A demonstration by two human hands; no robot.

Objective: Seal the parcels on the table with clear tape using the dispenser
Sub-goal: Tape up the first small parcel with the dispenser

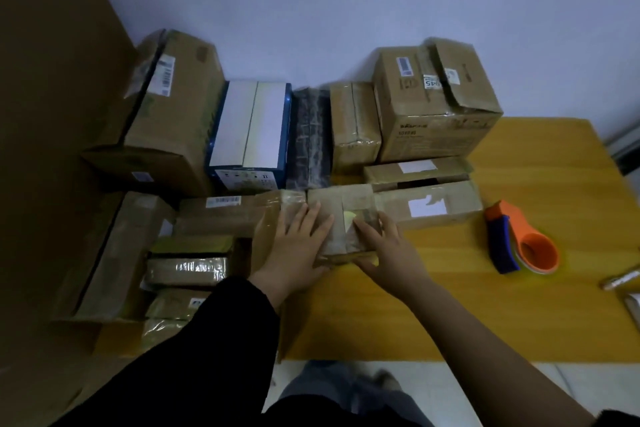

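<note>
A small brown cardboard parcel [341,218] with clear tape across its top lies in the middle of the yellow table [485,305]. My left hand [298,250] lies flat on the parcel's left half, fingers straight and spread. My right hand [384,253] presses flat on its right half, with the thumb along the near edge. The orange and blue tape dispenser [519,243] rests on the table to the right, apart from both hands.
Several taped cardboard boxes crowd the back and left: a large box [433,104] at back right, a blue and white box [249,135], a flat box with a white label [429,204]. A marker [621,279] lies at the right edge. A wall stands behind.
</note>
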